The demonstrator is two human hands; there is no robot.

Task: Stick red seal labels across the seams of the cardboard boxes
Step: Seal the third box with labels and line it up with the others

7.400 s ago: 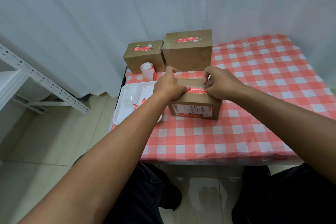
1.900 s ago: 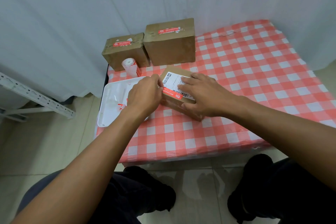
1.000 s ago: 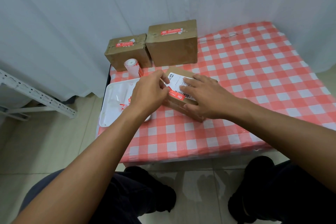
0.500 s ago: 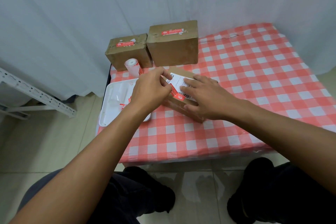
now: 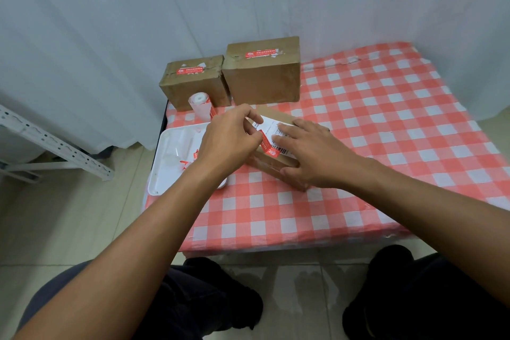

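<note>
A small cardboard box (image 5: 271, 166) lies on the checked tablecloth with a white shipping label (image 5: 271, 128) facing up. A red seal label (image 5: 268, 146) runs across the box's near left edge, its left end lifted off. My left hand (image 5: 230, 136) pinches that lifted end between thumb and fingers. My right hand (image 5: 311, 152) lies flat on the box top, fingers spread, thumb against the near side. Two more cardboard boxes, a smaller one (image 5: 194, 85) and a bigger one (image 5: 263, 76), stand at the back, each with a red seal on top.
A white tray (image 5: 168, 163) with red label scraps and backing strips sits at the table's left edge. A roll of labels (image 5: 200, 105) stands behind it. A white curtain hangs behind the table. A metal shelf frame (image 5: 52, 143) is at the left over the tiled floor.
Earlier the box had its seam up and both hands pressed a seal on it. Now its shipping-label face is up. In the last second my left hand has lifted the seal's left end.
</note>
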